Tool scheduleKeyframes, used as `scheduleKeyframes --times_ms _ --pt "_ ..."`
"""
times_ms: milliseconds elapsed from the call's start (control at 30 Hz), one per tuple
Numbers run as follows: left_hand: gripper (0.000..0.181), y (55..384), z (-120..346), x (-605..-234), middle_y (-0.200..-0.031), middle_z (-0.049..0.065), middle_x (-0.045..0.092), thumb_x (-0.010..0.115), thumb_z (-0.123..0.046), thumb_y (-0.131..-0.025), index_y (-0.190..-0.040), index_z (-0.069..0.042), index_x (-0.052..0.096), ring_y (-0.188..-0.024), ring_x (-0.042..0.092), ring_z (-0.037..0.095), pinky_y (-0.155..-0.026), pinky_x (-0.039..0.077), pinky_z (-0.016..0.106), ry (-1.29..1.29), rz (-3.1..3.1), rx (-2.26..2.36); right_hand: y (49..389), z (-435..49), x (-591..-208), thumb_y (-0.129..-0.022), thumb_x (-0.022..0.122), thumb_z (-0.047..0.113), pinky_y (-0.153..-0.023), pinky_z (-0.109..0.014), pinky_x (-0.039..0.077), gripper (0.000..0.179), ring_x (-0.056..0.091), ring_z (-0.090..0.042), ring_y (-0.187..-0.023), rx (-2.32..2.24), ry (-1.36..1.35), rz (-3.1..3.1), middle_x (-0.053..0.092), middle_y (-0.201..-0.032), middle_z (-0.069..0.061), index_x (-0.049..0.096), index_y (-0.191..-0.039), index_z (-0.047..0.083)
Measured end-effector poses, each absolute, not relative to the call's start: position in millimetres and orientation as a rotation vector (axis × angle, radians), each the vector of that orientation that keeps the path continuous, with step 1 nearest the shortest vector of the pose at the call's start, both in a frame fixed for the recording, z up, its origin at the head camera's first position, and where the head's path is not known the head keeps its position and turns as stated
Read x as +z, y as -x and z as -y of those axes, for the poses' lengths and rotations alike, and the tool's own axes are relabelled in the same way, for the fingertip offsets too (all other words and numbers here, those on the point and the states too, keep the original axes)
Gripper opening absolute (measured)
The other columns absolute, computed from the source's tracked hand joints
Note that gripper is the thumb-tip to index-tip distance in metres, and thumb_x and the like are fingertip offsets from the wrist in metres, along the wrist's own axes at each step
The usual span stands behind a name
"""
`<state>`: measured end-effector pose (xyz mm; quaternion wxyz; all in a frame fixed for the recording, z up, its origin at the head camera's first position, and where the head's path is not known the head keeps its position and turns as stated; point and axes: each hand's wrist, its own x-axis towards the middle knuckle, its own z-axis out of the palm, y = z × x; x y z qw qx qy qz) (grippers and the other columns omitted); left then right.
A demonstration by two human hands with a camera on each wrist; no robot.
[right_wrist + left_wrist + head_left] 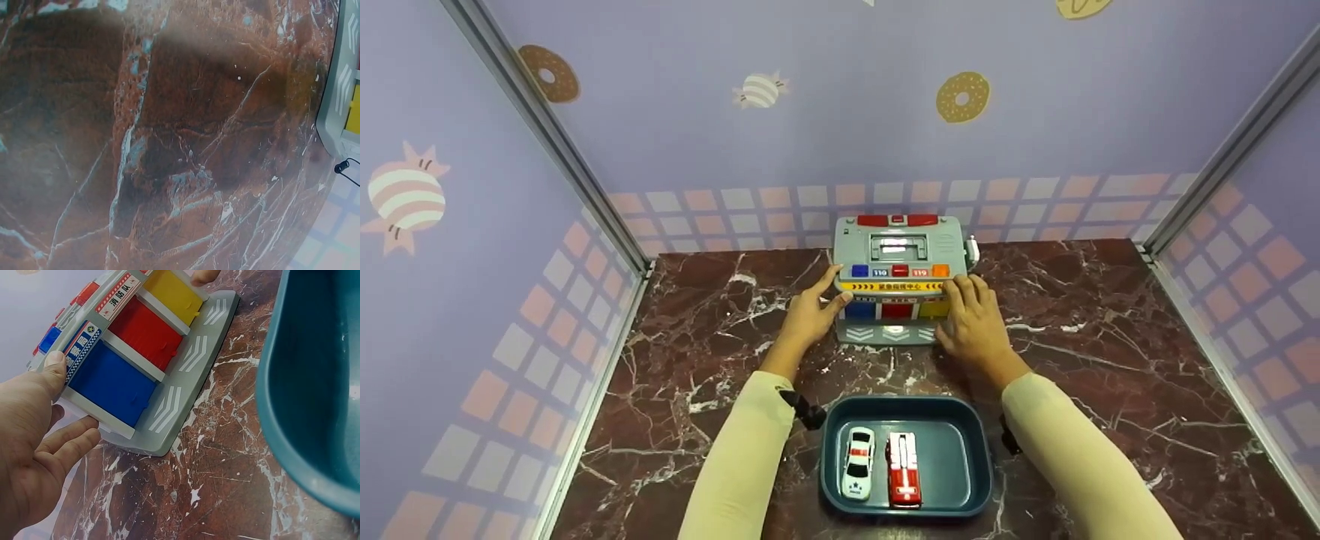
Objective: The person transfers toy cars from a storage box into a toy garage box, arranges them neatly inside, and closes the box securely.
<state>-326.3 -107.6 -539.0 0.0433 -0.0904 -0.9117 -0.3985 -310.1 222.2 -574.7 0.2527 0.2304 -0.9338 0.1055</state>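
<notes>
A grey toy garage stands against the back wall, with blue, red and yellow doors below a yellow sign strip. My left hand holds its left front corner. In the left wrist view, the thumb presses the front beside the blue door and the fingers lie along the side. The right hand grips the right front corner, fingers over the top edge by the orange light. A fingertip of it shows in the left wrist view; the right wrist view has only the garage's grey ramp and the tabletop.
Nearer me, a dark teal tray holds a white toy police car and a red toy fire truck. A white handle sticks out of the garage's right side. Patterned walls enclose the marbled table.
</notes>
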Motion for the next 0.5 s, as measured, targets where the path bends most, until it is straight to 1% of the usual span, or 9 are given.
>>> scheduleKeyframes --times_ms 67,133,267,333,500 --pt "0.071 326 108 -540 -0.113 0.032 0.078 0.069 -0.049 -0.104 -0.169 -0.030 0.048 -0.102 0.074 0.045 -0.116 0.053 0.064 0.283 2.786 -1.219 309 -223 -573 -0.080 0.090 0.023 -0.112 -0.065 0.045 0.084 0.045 -0.053 -0.140 0.306 -0.635 2.550 0.049 -0.146 -0.027 0.048 -0.148 -0.002" --pt "0.071 326 108 -540 -0.111 0.033 0.078 0.069 -0.048 -0.104 -0.169 -0.029 0.048 -0.105 0.074 0.047 -0.115 0.054 0.065 0.294 2.784 -1.205 308 -224 -572 -0.078 0.090 0.022 -0.109 -0.065 0.046 0.085 0.045 -0.053 -0.139 0.321 -0.643 2.549 0.049 -0.146 -0.027 0.048 -0.148 -0.002" --pt "0.070 325 107 -539 -0.132 0.034 0.074 0.069 -0.047 -0.104 -0.168 -0.028 0.049 -0.121 0.073 0.054 -0.115 0.053 0.067 0.301 2.779 -1.192 307 -226 -569 -0.075 0.088 0.021 -0.107 -0.066 0.049 0.086 0.046 -0.054 -0.139 0.342 -0.659 2.537 0.050 -0.146 -0.028 0.049 -0.148 -0.002" --pt "0.070 325 106 -538 -0.138 0.033 0.072 0.069 -0.047 -0.104 -0.168 -0.027 0.049 -0.123 0.073 0.053 -0.115 0.052 0.067 0.297 2.778 -1.199 306 -227 -568 -0.075 0.087 0.022 -0.107 -0.067 0.049 0.086 0.046 -0.053 -0.139 0.349 -0.662 2.544 0.051 -0.147 -0.028 0.049 -0.149 -0.002" --pt "0.071 324 106 -537 -0.131 0.032 0.075 0.069 -0.048 -0.104 -0.169 -0.028 0.048 -0.114 0.075 0.049 -0.116 0.053 0.066 0.289 2.782 -1.208 304 -229 -562 -0.078 0.083 0.022 -0.114 -0.066 0.046 0.085 0.044 -0.052 -0.142 0.400 -0.658 2.607 0.049 -0.150 -0.028 0.049 -0.153 -0.001"
